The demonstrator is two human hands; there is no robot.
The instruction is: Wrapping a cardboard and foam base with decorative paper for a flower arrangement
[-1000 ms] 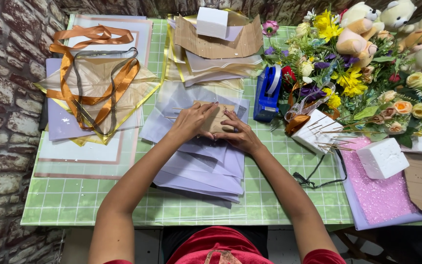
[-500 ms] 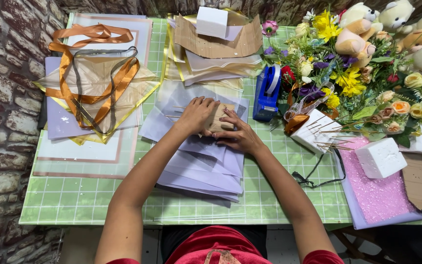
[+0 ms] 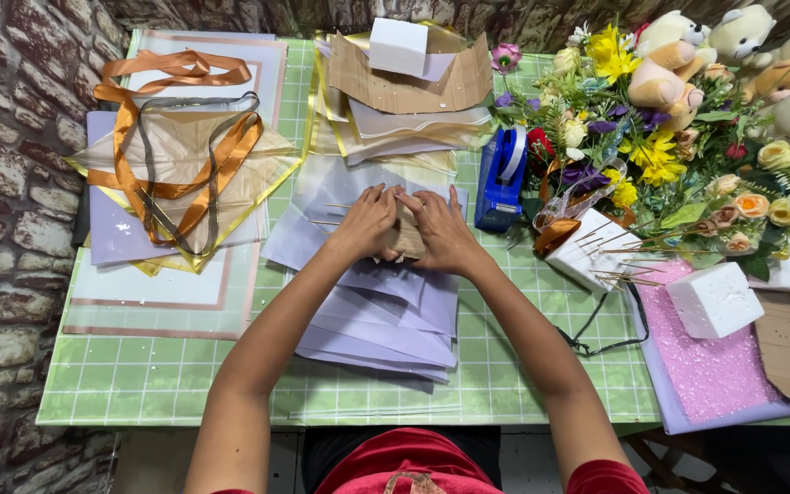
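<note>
Squarely between both hands [image 3: 406, 229], a small brown paper piece [image 3: 408, 234].

Small tan block [image 3: 407, 234] pressed between two hands, on lilac sheets [image 3: 386, 316].

The block is a small, brownish piece, mostly hidden: the left hand [image 3: 365, 222] covers its left side and the right hand [image 3: 443, 230] its right, fingertips meeting over its far edge. It rests at the middle of the table, on the far end of a fanned stack of pale lilac and white paper sheets that spreads toward the near edge.
</note>
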